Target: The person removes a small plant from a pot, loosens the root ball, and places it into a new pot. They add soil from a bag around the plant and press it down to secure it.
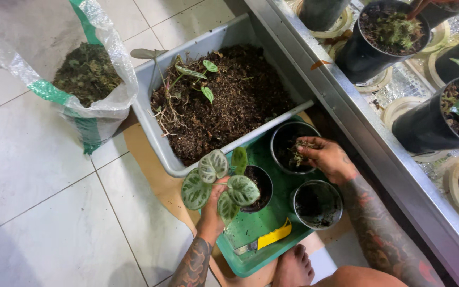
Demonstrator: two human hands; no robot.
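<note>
My left hand (212, 210) grips the stems of a small plant (216, 183) with round, pale-veined green leaves, holding it upright in a black pot (261, 183) on a green tray (251, 226). My right hand (328, 158) reaches into a second black pot (289, 141) at the tray's far end, its fingers pinching a clump of pale moss-like material (296, 154). A third black pot (317, 204), with dark soil at its bottom, stands on the tray near my right forearm.
A grey tub (155, 119) of dark soil holds an uprooted seedling (184, 79). A clear sack (88, 74) of mulch stands at left on white floor tiles. A yellow-handled tool (269, 237) lies on the tray. A metal bench edge (346, 106) with potted plants (389, 32) runs along the right. My bare foot (293, 266) is below the tray.
</note>
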